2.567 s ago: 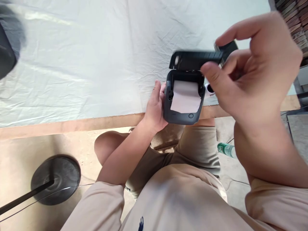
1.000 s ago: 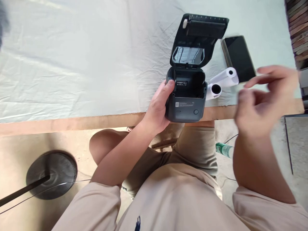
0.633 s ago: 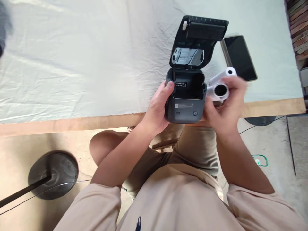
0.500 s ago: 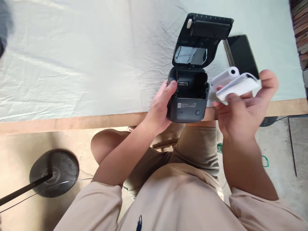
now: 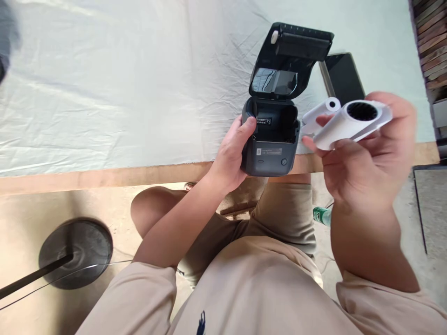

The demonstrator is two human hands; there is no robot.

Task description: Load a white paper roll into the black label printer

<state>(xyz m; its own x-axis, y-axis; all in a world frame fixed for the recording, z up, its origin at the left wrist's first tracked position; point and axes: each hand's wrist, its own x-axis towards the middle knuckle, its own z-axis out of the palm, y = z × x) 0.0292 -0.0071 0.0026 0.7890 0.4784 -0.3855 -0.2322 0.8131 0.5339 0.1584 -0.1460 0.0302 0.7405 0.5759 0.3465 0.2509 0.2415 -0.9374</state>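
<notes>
My left hand [image 5: 232,151] grips the left side of a dark label printer [image 5: 270,160], its thumb at the rim of the paper bay. The printer's lid [image 5: 291,58] stands swung up, and no roll sits in the bay. To the right, my right hand [image 5: 370,163] is closed around a white paper roll [image 5: 335,123] with a wide dark core facing up and right. A loose flap of its paper sticks out on the right. Behind it, on the cloth, lies a second white roll [image 5: 317,114] with a small core, partly hidden by my fingers.
A dark-screened phone [image 5: 344,77] lies on the pale cloth [image 5: 139,93] behind the rolls. The table's wooden front edge [image 5: 104,179] runs below my hands. On the floor are a round black stand base [image 5: 78,253] and a green bottle [image 5: 321,216].
My right hand has turned the paper roll, so its open core now shows and the loose paper hangs on the right. The left hand stays on the printer.
</notes>
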